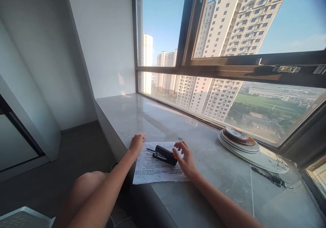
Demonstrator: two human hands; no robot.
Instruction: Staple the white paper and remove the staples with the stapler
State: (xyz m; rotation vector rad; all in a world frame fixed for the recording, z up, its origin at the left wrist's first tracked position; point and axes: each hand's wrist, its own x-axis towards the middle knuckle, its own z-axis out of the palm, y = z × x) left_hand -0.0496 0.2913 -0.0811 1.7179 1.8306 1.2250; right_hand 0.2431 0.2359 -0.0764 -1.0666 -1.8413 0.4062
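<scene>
A black stapler (164, 154) with a red end lies on printed paper sheets (152, 169) at the front edge of a marble window sill (158, 119). My right hand (185, 158) curls around the stapler's right end, fingers bent and touching it. My left hand (137, 143) rests on the sheets' top left corner, fingers curled down and pressing the paper. A small strip of staples (180, 138) lies just beyond the paper.
A stack of round plates (240, 140) sits on a larger white disc (267, 158) at the right by the window. Dark scissors (272, 178) lie near it. My bare knee (86, 183) is below the sill. A white stool corner (22, 217) shows bottom left.
</scene>
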